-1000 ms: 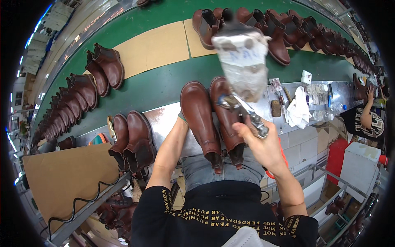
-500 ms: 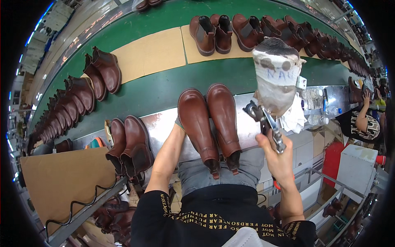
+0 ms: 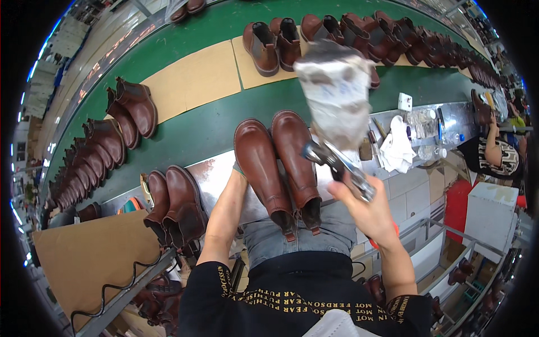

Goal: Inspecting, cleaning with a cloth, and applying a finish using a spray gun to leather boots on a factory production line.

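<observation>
Two brown leather ankle boots [image 3: 261,160] lean side by side between the metal bench edge and my lap, toes pointing away and openings toward me. My left hand [image 3: 239,169] supports them from behind on their left side; only its wrist and a bit of green covering show, the fingers being hidden. In my right hand [image 3: 368,210] is a metal spray gun [image 3: 343,164], fingers wrapped round its handle. On the gun sits a cup [image 3: 336,95] wrapped in stained whitish cloth with a dark top, blurred by motion. The gun is just right of the right-hand boot.
Another boot pair [image 3: 182,205] stands at left on the metal bench [image 3: 216,174]. Rows of boots line the green table [image 3: 210,112], partly on cardboard sheets [image 3: 191,78]. A white cloth [image 3: 397,147] and plastic bottles [image 3: 432,153] lie right. Another person [image 3: 497,154] is far right.
My right hand has swung the spray gun leftward, closer to the boots. The boots have shifted slightly left in view, along with a small turn of the whole scene.
</observation>
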Motion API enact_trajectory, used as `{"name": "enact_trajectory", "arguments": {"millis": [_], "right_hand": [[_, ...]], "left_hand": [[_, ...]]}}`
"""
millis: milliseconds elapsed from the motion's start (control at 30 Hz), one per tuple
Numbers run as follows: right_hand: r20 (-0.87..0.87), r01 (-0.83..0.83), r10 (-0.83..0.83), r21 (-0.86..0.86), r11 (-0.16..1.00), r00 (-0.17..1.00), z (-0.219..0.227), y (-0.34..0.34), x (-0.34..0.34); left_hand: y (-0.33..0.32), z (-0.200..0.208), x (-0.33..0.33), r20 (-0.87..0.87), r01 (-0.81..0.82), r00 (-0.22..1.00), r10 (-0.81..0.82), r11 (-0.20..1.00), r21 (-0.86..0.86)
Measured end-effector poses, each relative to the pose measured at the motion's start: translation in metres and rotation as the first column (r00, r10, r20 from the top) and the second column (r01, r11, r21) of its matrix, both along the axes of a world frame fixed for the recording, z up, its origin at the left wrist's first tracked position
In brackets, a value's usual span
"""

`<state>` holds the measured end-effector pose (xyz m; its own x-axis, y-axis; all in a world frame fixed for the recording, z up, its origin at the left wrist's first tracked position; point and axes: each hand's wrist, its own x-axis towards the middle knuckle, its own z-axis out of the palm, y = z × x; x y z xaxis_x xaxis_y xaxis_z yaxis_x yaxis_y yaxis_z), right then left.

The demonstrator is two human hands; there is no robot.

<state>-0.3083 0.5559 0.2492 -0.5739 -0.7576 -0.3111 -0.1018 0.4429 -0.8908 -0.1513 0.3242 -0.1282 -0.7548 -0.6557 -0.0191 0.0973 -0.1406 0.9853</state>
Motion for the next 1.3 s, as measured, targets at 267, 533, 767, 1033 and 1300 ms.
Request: {"name": "enact_trajectory", "arguments": {"millis": [267,533,767,1033,1300], "right_hand": [[0.0,0.1,-0.1,-0.039,0.994,0.995,-0.021,0.012,-0.011],[-0.031,0.211,-0.212,-0.039,0.977,0.977,-0.081,-0.014,-0.027],[0.044,0.276,-0.272,-0.134,0.952,0.961,-0.226,0.013,-0.068],[-0.501,0.04,-0.146,-0.215,0.976,0.853,-0.206,0.043,0.0],[0.196,0.008,0.038,-0.228,0.974,0.98,-0.204,0.004,-0.01]], "left_hand": [[-0.004,-0.008,-0.002,0.033,-0.029,0.999,0.032,0.996,-0.087],[0.028,-0.014,0.006,0.088,-0.04,0.995,0.055,0.986,-0.164],[-0.039,0.116,-0.022,-0.055,-0.179,0.962,0.267,0.77,0.613],[0.103,0.126,0.076,0.522,-0.413,0.651,0.551,0.834,-0.365],[0.137,0.176,0.046,-0.114,-0.09,0.919,0.378,0.482,0.872]]}}
